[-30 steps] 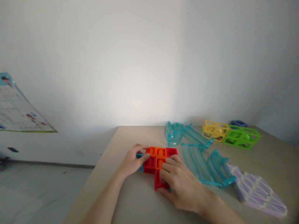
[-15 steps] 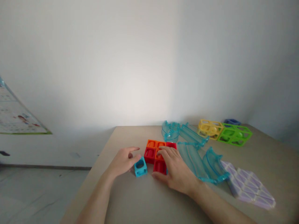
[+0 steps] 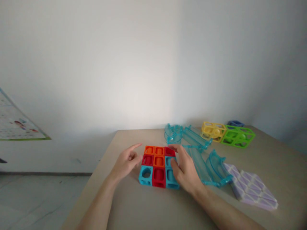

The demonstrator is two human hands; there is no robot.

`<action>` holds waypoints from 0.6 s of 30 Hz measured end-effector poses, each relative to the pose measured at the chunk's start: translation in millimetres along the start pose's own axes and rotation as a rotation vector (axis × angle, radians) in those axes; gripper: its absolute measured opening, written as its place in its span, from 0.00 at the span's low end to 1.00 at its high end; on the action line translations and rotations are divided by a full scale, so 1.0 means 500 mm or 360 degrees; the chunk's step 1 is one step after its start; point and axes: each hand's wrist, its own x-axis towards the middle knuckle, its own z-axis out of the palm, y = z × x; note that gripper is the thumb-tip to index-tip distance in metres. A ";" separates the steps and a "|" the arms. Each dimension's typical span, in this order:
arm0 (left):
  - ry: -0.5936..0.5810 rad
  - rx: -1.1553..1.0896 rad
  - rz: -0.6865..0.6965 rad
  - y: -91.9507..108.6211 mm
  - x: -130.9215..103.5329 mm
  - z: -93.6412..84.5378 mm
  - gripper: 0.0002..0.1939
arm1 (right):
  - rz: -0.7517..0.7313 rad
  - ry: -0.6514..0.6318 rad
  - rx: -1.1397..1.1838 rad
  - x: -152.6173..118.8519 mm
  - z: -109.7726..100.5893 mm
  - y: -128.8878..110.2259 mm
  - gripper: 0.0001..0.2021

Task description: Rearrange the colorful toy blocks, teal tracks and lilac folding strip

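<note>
Red, orange and light-blue cube blocks (image 3: 158,174) with rounded hollows lie side by side in a flat square on the table. A light-blue block with a round hole (image 3: 146,172) forms its near left corner, against the red ones. My left hand (image 3: 125,163) hovers just left of the square, index finger stretched out and thumb apart, holding nothing. Along the right side sits my right hand (image 3: 185,169), fingers bent and spread. Its thumb is at a light-blue block (image 3: 169,161), its index finger at the far right red block (image 3: 169,150). The other fingers are partly hidden.
Clear teal track pieces (image 3: 199,161) lie right of the blocks, with a curved teal piece (image 3: 173,134) behind. Yellow (image 3: 213,131) and green frame cubes (image 3: 238,136) stand by the wall. Lilac triangle tiles (image 3: 254,187) lie at the right on the table (image 3: 139,210).
The light-blue holed block, apart and tilted before, now fits flush in the near left corner. My left hand has drawn off it. My right hand has shifted right, uncovering light-blue blocks.
</note>
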 end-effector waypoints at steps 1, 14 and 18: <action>0.0104 0.0039 0.0108 -0.002 0.004 0.004 0.29 | 0.0057 0.0057 -0.0060 0.003 0.002 0.009 0.20; -0.0010 0.0583 0.0303 -0.017 0.013 0.029 0.25 | -0.0025 -0.0223 0.0126 -0.002 0.018 0.010 0.19; 0.0237 0.0730 0.0313 -0.007 0.013 0.010 0.23 | -0.0170 -0.0310 0.0007 -0.005 0.007 -0.008 0.16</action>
